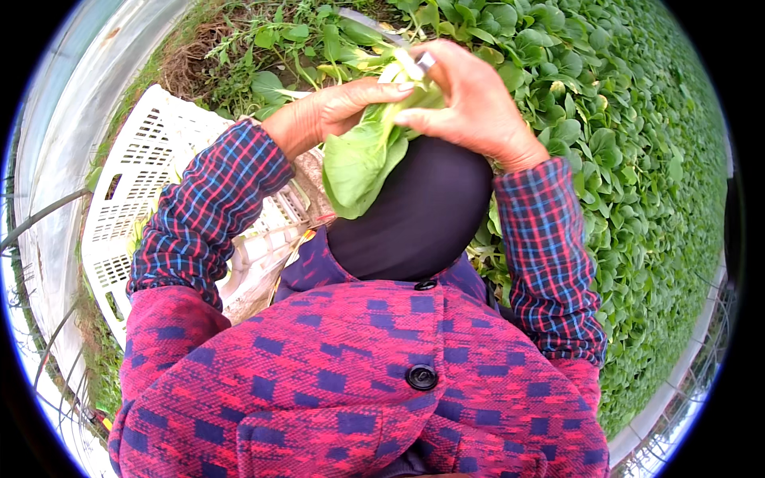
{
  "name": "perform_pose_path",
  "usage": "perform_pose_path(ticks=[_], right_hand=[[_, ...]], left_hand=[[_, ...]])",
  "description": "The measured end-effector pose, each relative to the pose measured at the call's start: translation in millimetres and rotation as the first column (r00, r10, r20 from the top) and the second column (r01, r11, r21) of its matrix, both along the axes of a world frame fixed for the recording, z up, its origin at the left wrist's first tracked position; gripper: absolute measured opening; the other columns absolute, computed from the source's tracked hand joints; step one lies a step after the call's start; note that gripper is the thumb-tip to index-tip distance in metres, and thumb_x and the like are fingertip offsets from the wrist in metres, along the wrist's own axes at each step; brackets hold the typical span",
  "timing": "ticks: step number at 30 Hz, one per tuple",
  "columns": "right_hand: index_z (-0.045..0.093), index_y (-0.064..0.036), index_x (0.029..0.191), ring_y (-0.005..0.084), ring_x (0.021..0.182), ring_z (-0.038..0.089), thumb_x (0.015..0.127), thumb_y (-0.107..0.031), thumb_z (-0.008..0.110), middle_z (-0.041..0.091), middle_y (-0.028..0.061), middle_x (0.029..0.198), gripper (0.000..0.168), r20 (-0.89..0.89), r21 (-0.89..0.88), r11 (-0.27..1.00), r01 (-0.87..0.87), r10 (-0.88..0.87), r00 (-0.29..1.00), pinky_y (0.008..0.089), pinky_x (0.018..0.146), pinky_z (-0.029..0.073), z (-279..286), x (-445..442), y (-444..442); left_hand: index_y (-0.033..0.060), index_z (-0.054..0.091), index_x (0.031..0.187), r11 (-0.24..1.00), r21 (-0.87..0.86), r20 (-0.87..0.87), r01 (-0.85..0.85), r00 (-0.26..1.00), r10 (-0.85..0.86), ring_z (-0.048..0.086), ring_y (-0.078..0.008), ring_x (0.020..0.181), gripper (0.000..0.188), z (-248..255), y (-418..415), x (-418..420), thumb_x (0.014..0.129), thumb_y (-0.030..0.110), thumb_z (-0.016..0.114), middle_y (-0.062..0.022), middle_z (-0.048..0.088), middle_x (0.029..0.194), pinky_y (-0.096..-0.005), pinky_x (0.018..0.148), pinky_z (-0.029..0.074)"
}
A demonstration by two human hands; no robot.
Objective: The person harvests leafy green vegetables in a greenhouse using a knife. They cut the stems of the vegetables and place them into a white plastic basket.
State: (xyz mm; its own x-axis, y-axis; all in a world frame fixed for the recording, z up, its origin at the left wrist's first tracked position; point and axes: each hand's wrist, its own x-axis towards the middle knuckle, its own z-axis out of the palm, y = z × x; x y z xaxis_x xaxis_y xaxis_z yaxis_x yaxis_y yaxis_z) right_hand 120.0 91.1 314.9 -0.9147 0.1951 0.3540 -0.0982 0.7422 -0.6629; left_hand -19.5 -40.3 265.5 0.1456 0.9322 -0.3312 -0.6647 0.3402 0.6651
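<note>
Above my dark-covered knee, both hands meet around a light-green leafy plant [364,161] that looks like bok choy. Its broad leaves hang down towards me, and its pale stem end points away. My left hand [340,107] grips it from the left, thumb across the stems. From the right, my right hand [472,101] curls round the stem end, thumb on the leaf side. A shiny metal band [425,61] shows at its fingers; I cannot tell if it is a ring or part of a tool. A metal blade [373,25] extends up-left beside these fingers, its handle hidden.
A white slotted plastic crate [128,179] stands at my left, partly behind my sleeve, with some green leaves inside. Dense leafy plants [633,179] fill the right side. Weeds and dry roots [194,66] lie ahead left. Plastic sheeting [66,119] runs along the left edge.
</note>
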Motion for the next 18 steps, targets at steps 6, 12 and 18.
perform_pose_path(ticks=[6,12,18], right_hand=[[0.054,-0.005,0.102,0.0307,0.084,0.06,0.074,-0.022,0.071,0.06,0.0113,0.091,0.037,-0.09,0.159,0.987,0.034,-0.02,0.996,0.0372,0.071,0.049,-11,-5,4],[0.056,-0.005,0.1,0.0141,0.066,0.053,0.08,-0.011,0.065,0.057,0.0065,0.076,0.023,0.066,-0.047,0.988,0.145,-0.142,0.988,0.0273,0.063,0.047,-15,-1,1],[0.059,-0.004,0.098,0.0058,0.061,0.049,0.083,-0.008,0.062,0.06,-0.0012,0.076,0.016,0.086,-0.291,0.927,0.235,-0.219,0.972,0.02,0.055,0.043,-10,-21,-12]], left_hand=[[0.0068,0.051,0.122,0.995,-0.083,0.039,-0.053,0.998,0.057,0.062,-0.0147,0.091,0.045,-3,-8,-3,0.086,0.032,0.062,-0.0075,0.061,0.111,-0.0285,0.081,0.051],[0.0034,0.056,0.113,0.964,0.245,-0.567,0.1,0.822,0.058,0.061,-0.0106,0.079,0.039,-18,-29,-12,0.087,0.034,0.06,-0.0022,0.063,0.097,-0.0287,0.068,0.052],[0.0009,0.061,0.102,0.998,0.031,-0.132,-0.052,0.99,0.056,0.063,-0.0156,0.075,0.038,-10,-26,7,0.068,0.01,0.076,-0.0075,0.066,0.088,-0.0289,0.066,0.052]])
